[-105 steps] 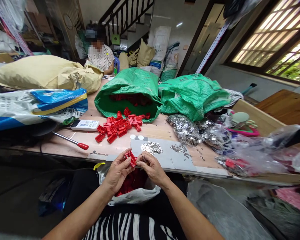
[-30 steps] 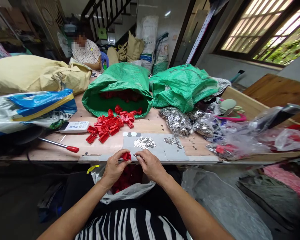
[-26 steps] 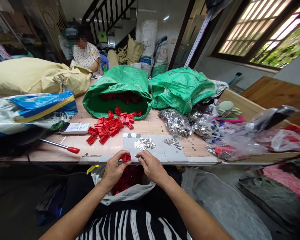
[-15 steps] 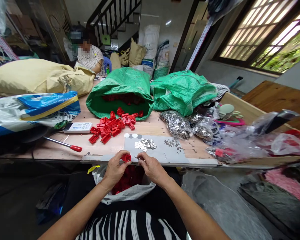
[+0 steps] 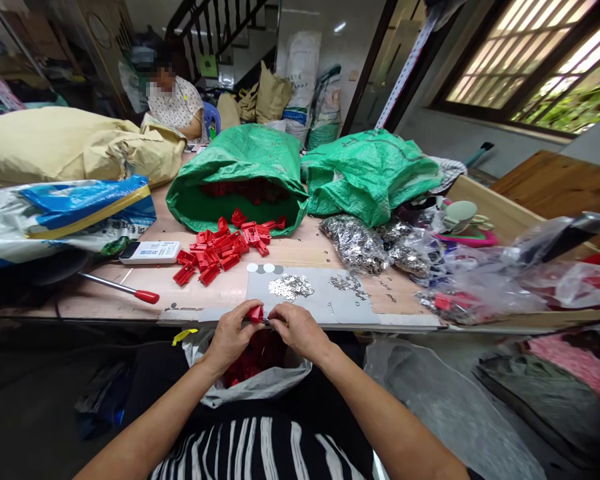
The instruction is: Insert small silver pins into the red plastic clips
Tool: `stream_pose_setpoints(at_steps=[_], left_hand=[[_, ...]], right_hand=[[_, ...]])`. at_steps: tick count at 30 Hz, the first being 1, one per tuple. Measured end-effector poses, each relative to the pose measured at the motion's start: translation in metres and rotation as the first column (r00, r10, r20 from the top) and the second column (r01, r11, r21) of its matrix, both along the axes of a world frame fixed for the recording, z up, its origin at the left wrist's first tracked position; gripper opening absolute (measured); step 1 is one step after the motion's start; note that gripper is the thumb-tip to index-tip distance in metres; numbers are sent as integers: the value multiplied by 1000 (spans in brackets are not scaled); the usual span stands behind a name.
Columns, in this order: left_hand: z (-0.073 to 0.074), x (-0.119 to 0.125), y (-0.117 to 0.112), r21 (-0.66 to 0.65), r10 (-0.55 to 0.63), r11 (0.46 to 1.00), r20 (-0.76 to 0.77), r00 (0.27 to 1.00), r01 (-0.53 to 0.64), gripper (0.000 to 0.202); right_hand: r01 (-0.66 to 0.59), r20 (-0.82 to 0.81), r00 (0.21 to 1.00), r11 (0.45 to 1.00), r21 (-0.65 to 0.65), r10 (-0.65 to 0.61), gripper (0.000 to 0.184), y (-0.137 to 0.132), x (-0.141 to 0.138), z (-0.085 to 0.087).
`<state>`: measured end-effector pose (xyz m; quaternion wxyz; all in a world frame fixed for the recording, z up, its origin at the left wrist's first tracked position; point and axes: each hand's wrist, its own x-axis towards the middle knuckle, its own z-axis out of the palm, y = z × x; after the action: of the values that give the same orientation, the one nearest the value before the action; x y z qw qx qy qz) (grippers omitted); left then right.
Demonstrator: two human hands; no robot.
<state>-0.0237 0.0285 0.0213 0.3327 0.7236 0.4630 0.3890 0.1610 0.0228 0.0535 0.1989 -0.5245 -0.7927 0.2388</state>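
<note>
Between the thumb and fingers of my left hand (image 5: 233, 335) is a small red plastic part (image 5: 255, 314). My right hand (image 5: 299, 330) pinches a small thin metal piece (image 5: 266, 321) against the right side of that part; its exact shape is too small to make out. Both hands meet just over the table's front edge, above a white bag (image 5: 260, 389) of red parts in my lap. Beyond them, a heap of flat silvery metal pieces (image 5: 291, 287) and a sparser heap of small metal bits (image 5: 347, 283) lie on a grey sheet (image 5: 325, 303).
Loose red parts (image 5: 215, 250) spill from an open green sack (image 5: 240, 160). Left stand a white box-shaped device (image 5: 153, 253) and a red-tipped metal lever (image 5: 145, 295). Clear bags of metal pieces (image 5: 353, 243) lie to the right. A person (image 5: 177, 107) sits across the table.
My right hand has moved left, bringing the metal piece up against the red part. My left hand stays nearly in place, and the view has shifted slightly.
</note>
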Motion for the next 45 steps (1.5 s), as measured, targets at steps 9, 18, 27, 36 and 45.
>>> stream_pose_setpoints(at_steps=[9,18,27,36,45], left_hand=[[-4,-1,2,-19,2,1000,1,1000,-2,36],[-3,-1,1,-19,-1,1000,-23,1000,0,35],[-3,11,-5,17,109,994,-13,994,-109,33],[29,11,-19,-343,246,937,503,829,-70,28],[49,8,-29,-626,571,608,772,278,489,10]], right_hand=[[-24,-31,999,999,-31,23,9,3,3,1],[-18,38,999,996,-91,21,9,5,1,8],[39,192,981,998,-38,-31,11,-3,-10,6],[-22,-301,953,1000,-20,15,13,-14,0,15],[-170,-340,931,981,-89,131,39,-29,-7,32]])
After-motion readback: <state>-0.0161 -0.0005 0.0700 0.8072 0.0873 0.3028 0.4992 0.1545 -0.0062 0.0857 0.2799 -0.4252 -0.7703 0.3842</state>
